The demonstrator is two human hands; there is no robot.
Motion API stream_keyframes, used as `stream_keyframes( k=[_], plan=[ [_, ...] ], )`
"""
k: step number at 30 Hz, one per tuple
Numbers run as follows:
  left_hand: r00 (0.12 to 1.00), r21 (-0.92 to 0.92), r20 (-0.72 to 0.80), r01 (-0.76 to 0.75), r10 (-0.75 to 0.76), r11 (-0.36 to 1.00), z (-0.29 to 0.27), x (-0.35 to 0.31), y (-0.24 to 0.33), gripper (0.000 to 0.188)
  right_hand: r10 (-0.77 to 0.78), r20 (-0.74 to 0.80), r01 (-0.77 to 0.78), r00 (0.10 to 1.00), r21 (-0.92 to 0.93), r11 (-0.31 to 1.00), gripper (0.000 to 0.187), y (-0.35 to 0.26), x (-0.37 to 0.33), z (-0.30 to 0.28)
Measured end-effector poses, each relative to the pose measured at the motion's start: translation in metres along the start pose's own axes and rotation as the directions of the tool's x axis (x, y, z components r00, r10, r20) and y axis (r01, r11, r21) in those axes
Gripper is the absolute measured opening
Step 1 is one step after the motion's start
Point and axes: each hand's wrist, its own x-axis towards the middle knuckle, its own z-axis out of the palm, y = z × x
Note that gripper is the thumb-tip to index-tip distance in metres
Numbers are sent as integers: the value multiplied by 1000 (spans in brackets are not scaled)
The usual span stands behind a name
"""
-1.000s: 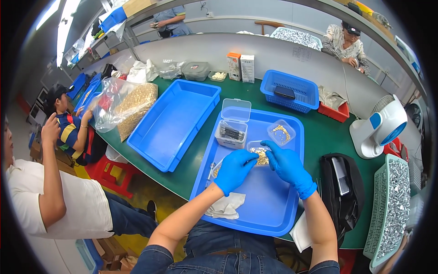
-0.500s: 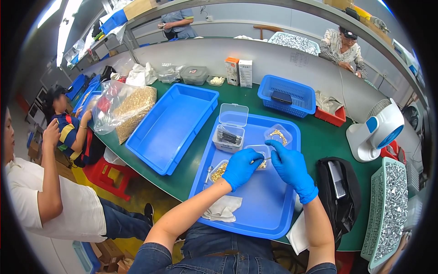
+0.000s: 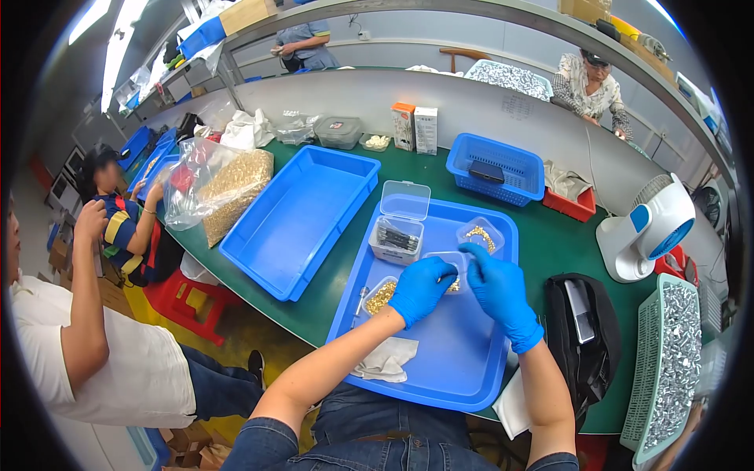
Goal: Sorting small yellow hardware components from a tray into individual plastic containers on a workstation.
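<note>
My left hand (image 3: 424, 292), in a blue glove, is closed in a pinch over a small clear container (image 3: 450, 259) holding gold-coloured pieces. Just right of it, my gloved right hand (image 3: 503, 294) has its thumb and fingers drawn together. Whatever sits between the fingertips of either hand is too small to make out. Another clear tub (image 3: 382, 297) of gold-coloured parts is beside my left wrist. Beyond my hands are a clear box (image 3: 395, 250) of dark, thin parts with its lid raised and a clear dish (image 3: 481, 234) of gold-coloured pieces. All these stand in a blue tray (image 3: 440, 377).
A white cloth (image 3: 389, 357) lies in the tray. To the left are a large blue tray (image 3: 298, 228) and a bag of small tan pieces (image 3: 236, 184). On the right are a black bag (image 3: 585, 337), a white fan (image 3: 644, 228) and a basket of metal parts (image 3: 667, 361). A co-worker (image 3: 102, 337) stands at left.
My hands stay over the small container with only slight shifts. The thin dark item seen between my fingertips earlier no longer shows. The whole view has shifted slightly.
</note>
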Motion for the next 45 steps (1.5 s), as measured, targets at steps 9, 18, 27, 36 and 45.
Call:
stream_keyframes(
  k=[9,18,27,36,45],
  plan=[
    [921,-691,145,356,-362,630,-33,-7,10,17,71,14,-69,997,482,874,25,-1,0,5],
    [804,-858,173,407,-569,313,-62,-75,-3,16,-127,152,25,980,545,838,20,-23,-23,60],
    [789,-897,81,324,-610,301,-63,-84,-4,16,-87,53,46,995,533,845,18,-31,-28,69],
    [807,-893,77,316,-585,319,-60,-85,-3,20,-132,43,93,990,506,857,18,-30,-29,67],
    [825,-791,-117,259,-553,554,-52,-85,6,35,-172,23,146,985,426,893,16,-30,-30,67]
  ],
)
